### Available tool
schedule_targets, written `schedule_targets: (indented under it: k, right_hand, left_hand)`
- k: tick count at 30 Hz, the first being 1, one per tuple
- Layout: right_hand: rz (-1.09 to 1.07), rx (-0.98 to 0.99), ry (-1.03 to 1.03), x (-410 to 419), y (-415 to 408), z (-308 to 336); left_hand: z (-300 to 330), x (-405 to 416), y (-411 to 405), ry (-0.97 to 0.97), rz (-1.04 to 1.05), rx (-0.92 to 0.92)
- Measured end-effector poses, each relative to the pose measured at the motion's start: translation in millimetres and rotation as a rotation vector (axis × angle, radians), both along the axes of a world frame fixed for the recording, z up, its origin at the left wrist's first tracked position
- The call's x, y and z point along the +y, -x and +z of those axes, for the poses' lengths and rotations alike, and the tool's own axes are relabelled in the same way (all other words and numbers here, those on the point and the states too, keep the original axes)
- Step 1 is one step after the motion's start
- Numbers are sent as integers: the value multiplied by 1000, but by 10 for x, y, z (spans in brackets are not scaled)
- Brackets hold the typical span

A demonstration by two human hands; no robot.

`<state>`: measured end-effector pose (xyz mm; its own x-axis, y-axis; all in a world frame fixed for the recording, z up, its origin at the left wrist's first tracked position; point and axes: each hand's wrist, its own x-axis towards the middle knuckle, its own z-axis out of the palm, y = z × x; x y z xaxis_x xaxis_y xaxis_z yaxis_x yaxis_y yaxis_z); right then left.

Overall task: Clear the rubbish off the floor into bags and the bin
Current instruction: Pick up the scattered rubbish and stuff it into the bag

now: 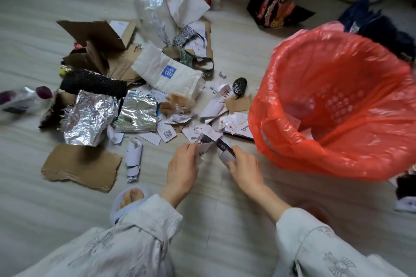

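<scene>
Early stage, by the look of it: nearly all the rubbish is on the floor [45, 204].

Your bin [342, 105] sits right, lined with a red bag [281, 105] and tilted toward you. Only a few paper bits show at the bottom, so call it almost empty.

Main pile is centre-left, spread toward the far side. Largest pieces: torn brown cardboard [99, 40] at far left, a flat cardboard sheet [82, 167] near left, a white paper bag with a blue logo [167, 73] in the middle, crumpled foil [86, 119] left of centre, a clear plastic wrapper [149, 7] at the far edge. A black and red snack packet [273, 10] lies far right, apart from the pile. A rolled white wrapper [133, 157] lies near, just left of your hands.

Small stuff: torn paper scraps [234, 122] between the pile and the bin, right in front of you.

Your left hand [183, 168] pinches a white scrap [203, 149] at its fingertips. Your right hand [244, 167] is curled round a dark-printed paper piece [225, 148]. Both are low at the near edge of the scraps, just left of the bin.

Everything else is left to do: scraps, then foil, bags and cardboard.
</scene>
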<state>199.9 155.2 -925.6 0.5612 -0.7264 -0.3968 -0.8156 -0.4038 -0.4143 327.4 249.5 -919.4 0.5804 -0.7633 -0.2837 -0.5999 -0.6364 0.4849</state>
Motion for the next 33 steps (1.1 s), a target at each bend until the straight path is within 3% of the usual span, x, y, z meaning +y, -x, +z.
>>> schedule_targets:
  k: [3,10,14,20,27,30,33]
  right_hand:
    - [-80,-91,-15,59,54,323]
    - [-360,-548,-45,-57,134,1398]
    - [-404,-710,103,-186,366,1929]
    - [-538,-621,231,-666,943,2122]
    - [-644,-505,-21,-1081,1247,1811]
    - [-616,-454,-14,-1082,1243,1748]
    - [-543,-543,185,-927,1097,1775]
  left_hand:
    - [318,19,29,127,57,-17]
    - [1190,-159,135,488,124,-71]
    - [1685,-421,316,680,70,-112]
    - [1949,-1007,841,712,-117,-48]
    - [1732,-1594,1219,324,-307,138]
    - [1629,-1540,1182,396,-294,101]
    - [1531,-1309,1014,563,-213,105]
